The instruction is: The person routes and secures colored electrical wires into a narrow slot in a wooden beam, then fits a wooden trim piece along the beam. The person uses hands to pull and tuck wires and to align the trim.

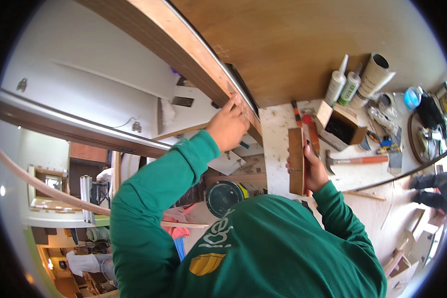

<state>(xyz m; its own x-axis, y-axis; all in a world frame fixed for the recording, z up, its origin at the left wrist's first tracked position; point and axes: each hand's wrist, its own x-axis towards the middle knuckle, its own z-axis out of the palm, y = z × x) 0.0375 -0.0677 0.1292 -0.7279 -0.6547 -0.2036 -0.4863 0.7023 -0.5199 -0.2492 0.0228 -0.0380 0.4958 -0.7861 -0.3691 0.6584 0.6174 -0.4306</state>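
Observation:
My left hand (229,125) reaches up to the bare edge of a long wooden beam (203,54). Its fingertips are drawn together against the wood, and whatever they may pinch is too small to make out. A dark metal strip (241,82) runs along the beam beside a broad brown panel (293,44). In my right hand (315,171) is a short brown wooden block (296,161), held upright with the fingers wrapped behind it and the thumb at its right side. Both arms wear green sleeves.
On the white worktop (278,119) lie a hammer (357,160), an open cardboard box (338,130) and several small tools. Sealant tubes (336,84) stand by the panel. A dark round lid (225,198) is below, between my arms. Another person (87,263) is at the lower left.

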